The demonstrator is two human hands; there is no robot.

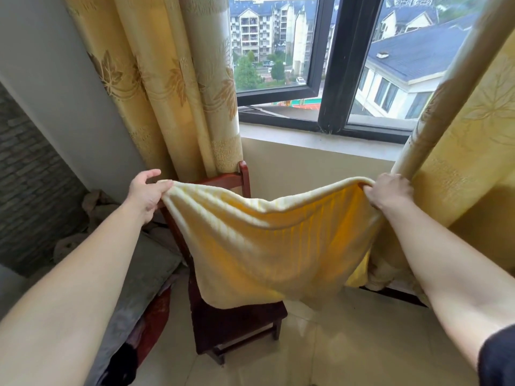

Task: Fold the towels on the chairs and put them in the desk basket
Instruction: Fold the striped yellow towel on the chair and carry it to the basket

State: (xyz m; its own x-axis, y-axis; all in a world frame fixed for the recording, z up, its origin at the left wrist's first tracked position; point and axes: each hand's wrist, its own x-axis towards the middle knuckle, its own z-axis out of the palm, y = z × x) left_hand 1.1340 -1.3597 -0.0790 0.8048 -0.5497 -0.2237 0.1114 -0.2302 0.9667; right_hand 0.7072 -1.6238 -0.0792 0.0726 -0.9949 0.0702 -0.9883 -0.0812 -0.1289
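A yellow towel point(267, 246) hangs stretched between my two hands, sagging in the middle, above a dark red wooden chair point(237, 324). My left hand point(149, 193) pinches its upper left corner and my right hand point(388, 190) grips its upper right corner. The towel's lower edge drapes down to the chair seat and hides most of the chair back. No basket or desk is in view.
Gold patterned curtains hang at the left point(167, 79) and the right point(473, 135) of a window point(320, 65) with a grey sill. A grey cushioned seat with crumpled cloth point(133, 274) lies to the left of the chair. Pale floor tiles point(348, 344) spread below.
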